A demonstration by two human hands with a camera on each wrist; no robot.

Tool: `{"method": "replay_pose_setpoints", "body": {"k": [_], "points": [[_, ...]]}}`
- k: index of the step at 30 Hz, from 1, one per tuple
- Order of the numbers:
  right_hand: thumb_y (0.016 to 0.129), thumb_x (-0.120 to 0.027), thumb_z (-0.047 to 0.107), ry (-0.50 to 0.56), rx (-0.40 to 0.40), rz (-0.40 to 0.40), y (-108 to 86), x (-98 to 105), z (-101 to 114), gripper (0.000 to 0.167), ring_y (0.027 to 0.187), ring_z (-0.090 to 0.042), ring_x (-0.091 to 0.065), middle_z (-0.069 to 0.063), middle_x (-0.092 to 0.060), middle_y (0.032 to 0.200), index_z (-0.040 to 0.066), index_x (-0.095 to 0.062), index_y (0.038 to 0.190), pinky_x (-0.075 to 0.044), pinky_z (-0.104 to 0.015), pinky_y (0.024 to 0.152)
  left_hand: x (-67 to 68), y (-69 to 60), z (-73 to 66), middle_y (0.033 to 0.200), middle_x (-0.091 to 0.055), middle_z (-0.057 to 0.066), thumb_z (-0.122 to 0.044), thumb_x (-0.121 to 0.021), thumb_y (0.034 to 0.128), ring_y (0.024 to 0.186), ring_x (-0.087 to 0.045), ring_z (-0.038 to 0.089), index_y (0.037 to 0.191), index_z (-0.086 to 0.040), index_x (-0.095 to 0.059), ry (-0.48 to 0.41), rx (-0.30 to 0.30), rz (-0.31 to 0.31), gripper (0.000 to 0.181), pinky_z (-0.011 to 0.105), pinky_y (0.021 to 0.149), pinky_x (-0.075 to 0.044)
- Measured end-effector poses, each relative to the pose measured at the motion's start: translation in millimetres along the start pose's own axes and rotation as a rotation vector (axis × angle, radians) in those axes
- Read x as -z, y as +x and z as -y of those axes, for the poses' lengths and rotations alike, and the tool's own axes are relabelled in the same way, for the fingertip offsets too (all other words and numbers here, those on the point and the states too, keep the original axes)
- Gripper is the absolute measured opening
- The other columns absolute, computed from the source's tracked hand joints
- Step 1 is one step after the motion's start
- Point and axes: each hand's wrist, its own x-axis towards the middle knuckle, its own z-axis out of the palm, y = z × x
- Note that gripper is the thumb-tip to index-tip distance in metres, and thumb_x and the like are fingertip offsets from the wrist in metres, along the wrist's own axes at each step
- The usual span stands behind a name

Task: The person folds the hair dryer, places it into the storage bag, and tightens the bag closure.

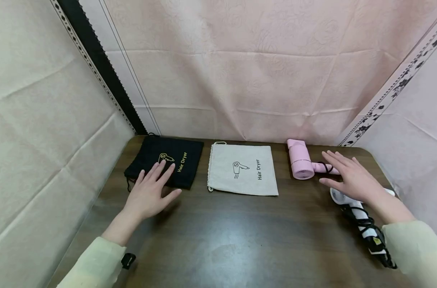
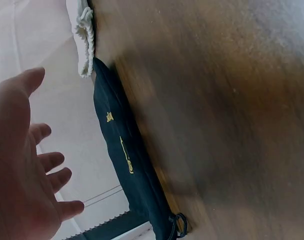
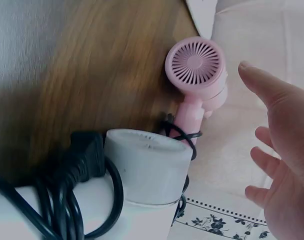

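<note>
My left hand (image 1: 149,195) hovers with spread fingers by the near edge of a black drawstring bag (image 1: 184,148) printed "Hair Dryer" in gold. In the left wrist view a gap shows between that hand and the black bag (image 2: 123,150). At the right, my right hand (image 1: 353,176) is held above a white hair dryer (image 1: 360,214), its fingers extended and holding nothing. A pink hair dryer (image 1: 300,160) lies just beyond the fingertips, with black cord round its handle. Black cord (image 3: 67,200) also wraps the white dryer, seen close in the right wrist view.
A white drawstring bag (image 1: 241,170) printed "Hair Dryer" lies flat between the black bag and the pink dryer. The brown wooden table (image 1: 218,240) is bordered by pale cloth at the back (image 1: 240,80) and on both sides.
</note>
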Motion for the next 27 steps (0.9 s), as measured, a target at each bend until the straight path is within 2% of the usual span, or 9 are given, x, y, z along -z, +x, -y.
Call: {"method": "replay_pose_setpoints", "body": {"k": [5, 10, 19, 27], "points": [[0.092, -0.084, 0.032, -0.007, 0.045, -0.013, 6.3, -1.7, -12.2, 0.080, 0.144, -0.055, -0.044, -0.032, -0.048, 0.157, -0.001, -0.049, 0.155, -0.027, -0.080, 0.115, -5.2, -0.8, -4.9, 0.176, -0.024, 0.015, -0.063, -0.060, 0.1022, 0.162, -0.023, 0.039, 0.170, -0.022, -0.031, -0.007, -0.041, -0.009, 0.085, 0.071, 0.127, -0.017], [0.091, -0.085, 0.028, -0.018, 0.057, 0.021, 15.3, -4.0, -22.2, 0.078, 0.140, -0.057, -0.048, -0.037, -0.051, 0.152, -0.007, -0.051, 0.151, -0.036, -0.079, 0.109, -7.6, -2.1, -9.9, 0.176, -0.024, 0.014, -0.062, -0.062, 0.1019, 0.162, -0.024, 0.039, 0.170, -0.023, -0.032, -0.013, -0.062, -0.007, 0.084, 0.071, 0.127, -0.017], [0.094, -0.083, 0.028, -0.024, 0.023, 0.106, 26.7, -12.4, -36.0, 0.075, 0.137, -0.059, -0.050, -0.038, -0.051, 0.150, -0.008, -0.050, 0.151, -0.041, -0.071, 0.111, -7.8, -3.5, -16.2, 0.176, -0.024, 0.013, -0.058, -0.064, 0.1018, 0.161, -0.026, 0.039, 0.169, -0.022, -0.034, -0.020, -0.098, -0.003, 0.082, 0.071, 0.126, -0.017], [0.094, -0.084, 0.025, -0.035, 0.052, 0.117, 37.2, -18.5, -43.6, 0.063, 0.134, -0.055, -0.055, -0.038, -0.056, 0.144, -0.008, -0.061, 0.143, -0.045, -0.068, 0.109, -11.4, -8.6, -16.1, 0.175, -0.026, 0.014, -0.056, -0.066, 0.1018, 0.160, -0.028, 0.040, 0.168, -0.022, -0.036, -0.011, -0.104, -0.003, 0.081, 0.072, 0.125, -0.020]]}}
